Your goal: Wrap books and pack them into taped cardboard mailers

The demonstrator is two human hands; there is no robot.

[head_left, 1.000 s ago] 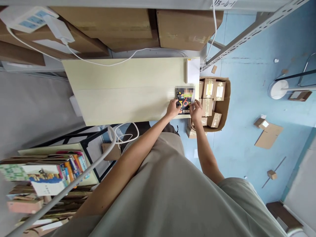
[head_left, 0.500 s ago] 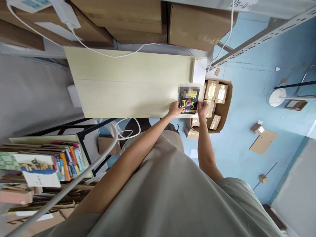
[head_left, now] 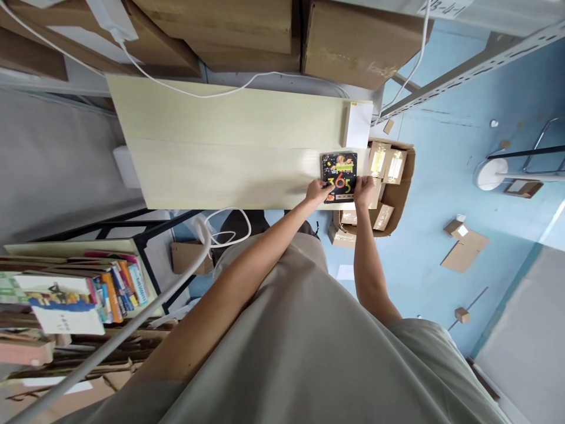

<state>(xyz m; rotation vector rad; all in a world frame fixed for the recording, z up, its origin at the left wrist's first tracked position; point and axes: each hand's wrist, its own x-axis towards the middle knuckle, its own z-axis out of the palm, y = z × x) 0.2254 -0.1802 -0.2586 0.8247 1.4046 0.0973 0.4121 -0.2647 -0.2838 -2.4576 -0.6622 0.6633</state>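
A small dark book [head_left: 339, 175] with a coloured "365" on its cover lies flat near the right front corner of a pale wooden table [head_left: 229, 147]. My left hand [head_left: 317, 191] grips the book's near left edge with bent fingers. My right hand [head_left: 364, 191] holds its near right edge the same way. A white block [head_left: 357, 125] stands just behind the book at the table's right end.
An open cardboard box [head_left: 404, 182] of small brown packages sits on the blue floor right of the table. Large cartons [head_left: 344, 41] fill the shelf behind. Stacked books [head_left: 88, 288] lie at lower left. A white cable [head_left: 185, 91] crosses the table's back edge.
The book has settled flat on the table, slightly nearer the front edge. Both hands have drawn back to its near corners. The view has shifted a little.
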